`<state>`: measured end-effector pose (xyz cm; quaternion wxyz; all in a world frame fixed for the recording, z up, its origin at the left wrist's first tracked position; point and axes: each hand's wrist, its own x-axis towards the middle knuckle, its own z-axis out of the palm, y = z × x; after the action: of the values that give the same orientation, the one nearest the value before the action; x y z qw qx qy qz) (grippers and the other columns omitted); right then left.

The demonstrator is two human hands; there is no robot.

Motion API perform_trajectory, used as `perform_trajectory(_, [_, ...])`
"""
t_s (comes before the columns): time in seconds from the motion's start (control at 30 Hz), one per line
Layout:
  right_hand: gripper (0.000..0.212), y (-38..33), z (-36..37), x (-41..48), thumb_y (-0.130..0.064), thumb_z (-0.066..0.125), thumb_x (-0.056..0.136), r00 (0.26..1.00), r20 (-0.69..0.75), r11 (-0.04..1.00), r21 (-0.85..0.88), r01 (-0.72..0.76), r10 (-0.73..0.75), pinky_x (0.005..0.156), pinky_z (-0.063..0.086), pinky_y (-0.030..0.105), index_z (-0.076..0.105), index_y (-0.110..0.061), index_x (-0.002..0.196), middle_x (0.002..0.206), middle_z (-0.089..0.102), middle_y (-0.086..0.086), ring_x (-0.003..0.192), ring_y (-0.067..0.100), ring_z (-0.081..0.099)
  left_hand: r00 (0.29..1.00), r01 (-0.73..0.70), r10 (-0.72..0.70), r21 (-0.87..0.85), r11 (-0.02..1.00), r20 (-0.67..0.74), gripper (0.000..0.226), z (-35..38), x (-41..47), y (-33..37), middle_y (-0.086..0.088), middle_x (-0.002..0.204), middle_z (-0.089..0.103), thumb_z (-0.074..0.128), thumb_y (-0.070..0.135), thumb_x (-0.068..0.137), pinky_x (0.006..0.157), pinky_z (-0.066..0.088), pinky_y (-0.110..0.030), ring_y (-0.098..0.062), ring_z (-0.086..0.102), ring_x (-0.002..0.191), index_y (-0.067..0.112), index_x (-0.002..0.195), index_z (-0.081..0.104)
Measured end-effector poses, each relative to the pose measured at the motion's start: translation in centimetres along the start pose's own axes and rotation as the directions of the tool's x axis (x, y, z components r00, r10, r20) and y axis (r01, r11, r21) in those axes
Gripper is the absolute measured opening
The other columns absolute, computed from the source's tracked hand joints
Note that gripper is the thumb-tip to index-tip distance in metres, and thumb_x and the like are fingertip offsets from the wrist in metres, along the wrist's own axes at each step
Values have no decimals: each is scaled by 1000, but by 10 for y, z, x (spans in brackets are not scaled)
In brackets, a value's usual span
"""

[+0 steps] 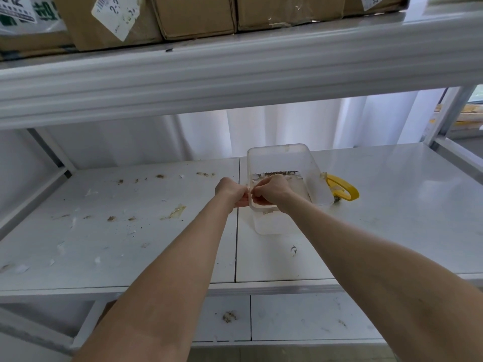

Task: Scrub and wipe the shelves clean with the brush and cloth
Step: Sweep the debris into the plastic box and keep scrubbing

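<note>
Hands at the tub [271, 224] on a dirty shelf [392, 210]
The left hand [231, 190] and right hand [271, 190] pinch its left rim, fingers curled — the brush [343, 190] lies just right of it.

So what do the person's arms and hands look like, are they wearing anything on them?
The left arm and right arm are bare as far up as the picture shows, with no sleeves. The left hand and right hand wear no gloves, and no watch, ring or bracelet shows.

Both forearms run bare to the frame's edge; left hand [230, 190] and right hand [271, 190] seem bare too.
</note>
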<state>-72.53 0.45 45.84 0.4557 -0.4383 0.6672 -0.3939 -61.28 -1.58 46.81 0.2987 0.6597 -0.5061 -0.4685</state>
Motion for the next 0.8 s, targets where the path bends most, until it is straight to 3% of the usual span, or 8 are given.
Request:
perform_trajectory(0.1, [11, -1, 1, 1, 9, 60, 83, 1000, -15, 1000, 7, -9, 10, 77, 59, 37, 69, 4, 80, 76, 67, 19, 63, 24, 65, 1000, 14, -14, -13, 1000, -1, 15, 0, 0, -1, -20, 94, 70, 63, 3, 86, 74, 60, -39, -29, 71, 77, -7, 98, 65])
perform_trajectory(0.17, [16, -1, 3, 1, 9, 57, 85, 1000, -25, 1000, 28, -12, 13, 76, 60, 38, 67, 0, 77, 79, 67, 20, 63, 26, 64, 1000, 21, -21, -18, 1000, 1, 15, 0, 0, 0, -19, 92, 70, 63, 4, 86, 64, 60, -34, -27, 70, 71, -7, 97, 64])
perform_trajectory(0.37, [20, -3, 4, 2, 8, 53, 89, 999, -16, 998, 58, -32, 33, 69, 57, 30, 69, 0, 79, 70, 62, 14, 55, 20, 58, 1000, 27, -27, 2, 1000, -7, 12, 1, 1, 0, -18, 88, 71, 61, 5, 88, 44, 55, -24, -21, 67, 57, -5, 94, 65])
perform_trajectory(0.5, [20, -4, 5, 2, 8, 53, 90, 999, -13, 998, 52, -32, 33, 68, 56, 28, 69, -2, 83, 67, 60, 12, 56, 18, 56, 1000, 10, -9, 44, 999, -9, 16, 1, 4, 0, -17, 89, 71, 61, 7, 89, 50, 56, -26, -23, 68, 63, -5, 99, 64])
perform_trajectory(0.67, [22, -5, 5, 3, 8, 52, 90, 1000, 8, 1000, -6, -18, 18, 64, 53, 23, 71, 1, 97, 76, 63, 9, 69, 18, 57, 999, -37, 40, 100, 994, -32, 17, 4, 8, 1, -14, 91, 69, 68, 17, 86, 65, 59, -34, -26, 70, 71, 2, 89, 61])
perform_trajectory(0.8, [18, -4, 6, 5, 5, 56, 90, 999, -7, 999, -24, -31, 31, 76, 55, 32, 69, 9, 102, 89, 64, 18, 77, 23, 58, 993, -94, 103, 156, 983, -49, 13, 5, 10, 1, -13, 90, 71, 65, 18, 87, 72, 60, -38, -28, 72, 74, 7, 85, 60])
